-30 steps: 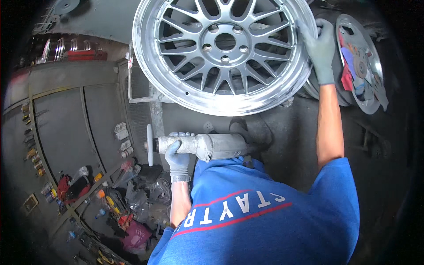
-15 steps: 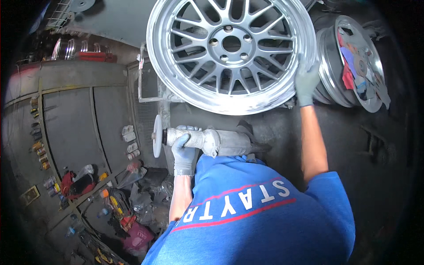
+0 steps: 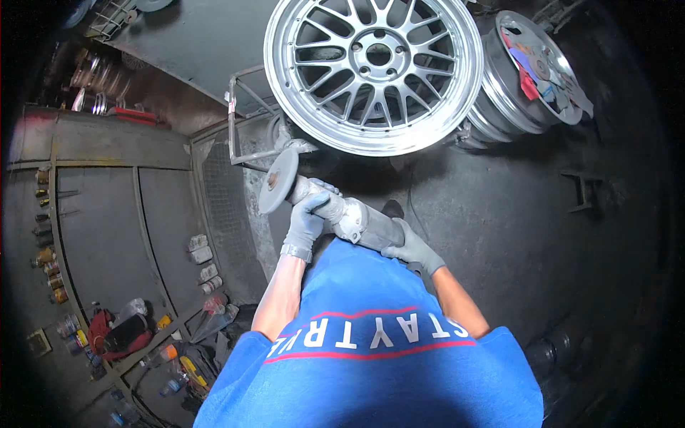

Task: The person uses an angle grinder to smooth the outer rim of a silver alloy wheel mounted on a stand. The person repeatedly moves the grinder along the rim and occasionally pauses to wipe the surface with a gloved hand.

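Note:
Both my gloved hands hold an angle grinder (image 3: 367, 221), which is wrapped in pale, dusty covering. My left hand (image 3: 308, 220) is closed round its neck, close behind the round grey disc (image 3: 279, 181). At the other end, my right hand (image 3: 414, 246) wraps round the rear of the body; part of its grip is hidden by the tool. Beyond the grinder stands a silver multi-spoke alloy wheel (image 3: 378, 140) with a bright polished rim, face toward me. The disc is apart from the wheel, below its lower left edge.
More wheel rims (image 3: 503, 93) stand at the far right, with cloths and discs (image 3: 542, 68) lying on the end one. A metal frame (image 3: 232, 125) stands left of the wheel. Bottles and tins (image 3: 53, 267) line a wall ledge, and bags (image 3: 121, 332) lie at the lower left.
My right hand has left the wheel's rim and come down to the grinder's rear end. The grinder has tilted, its disc end raised toward the wheel. The view has shifted.

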The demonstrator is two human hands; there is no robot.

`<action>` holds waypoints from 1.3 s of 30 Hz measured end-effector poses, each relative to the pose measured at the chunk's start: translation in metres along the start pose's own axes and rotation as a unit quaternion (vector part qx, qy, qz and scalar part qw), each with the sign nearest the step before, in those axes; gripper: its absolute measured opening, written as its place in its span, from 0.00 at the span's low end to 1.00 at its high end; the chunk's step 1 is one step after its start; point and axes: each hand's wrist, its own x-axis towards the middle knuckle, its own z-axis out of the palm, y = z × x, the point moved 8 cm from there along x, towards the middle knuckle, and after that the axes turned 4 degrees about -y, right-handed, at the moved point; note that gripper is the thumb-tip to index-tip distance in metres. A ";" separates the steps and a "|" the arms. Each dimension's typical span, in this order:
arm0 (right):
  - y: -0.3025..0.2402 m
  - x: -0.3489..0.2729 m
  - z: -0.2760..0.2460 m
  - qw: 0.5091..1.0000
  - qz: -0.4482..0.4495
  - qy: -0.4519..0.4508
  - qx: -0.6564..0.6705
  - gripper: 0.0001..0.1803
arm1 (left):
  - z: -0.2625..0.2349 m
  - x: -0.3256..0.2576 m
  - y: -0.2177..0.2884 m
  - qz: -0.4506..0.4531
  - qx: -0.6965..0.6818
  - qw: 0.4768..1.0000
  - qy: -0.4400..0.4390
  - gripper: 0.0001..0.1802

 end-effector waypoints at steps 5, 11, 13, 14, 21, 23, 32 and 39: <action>0.017 -0.035 0.000 0.997 -0.004 0.071 0.011 0.54 | 0.010 0.009 -0.032 -0.085 0.028 0.994 0.056 0.12; 0.023 -0.101 -0.034 0.987 0.000 0.083 0.138 0.40 | 0.044 0.048 -0.096 -0.133 0.016 0.989 0.069 0.14; 0.022 -0.127 -0.052 0.982 -0.008 0.102 0.159 0.37 | 0.086 0.055 -0.116 -0.124 0.011 0.989 0.075 0.10; 0.019 -0.141 -0.062 0.981 -0.019 0.113 0.155 0.37 | 0.106 0.057 -0.123 -0.115 0.040 0.990 0.065 0.14; -0.009 -0.212 -0.118 0.963 0.040 0.184 0.193 0.36 | 0.168 0.082 -0.192 -0.114 0.060 0.991 0.037 0.30; 0.007 -0.214 -0.124 0.967 0.036 0.198 0.158 0.36 | 0.176 0.084 -0.196 -0.110 0.043 0.992 0.032 0.30; 0.007 -0.183 -0.075 0.969 0.039 0.165 0.178 0.36 | 0.126 0.073 -0.156 -0.086 0.045 0.993 0.068 0.27; -0.049 -0.123 -0.027 0.975 0.001 0.132 0.179 0.34 | 0.080 0.077 -0.070 -0.034 0.058 0.995 0.078 0.25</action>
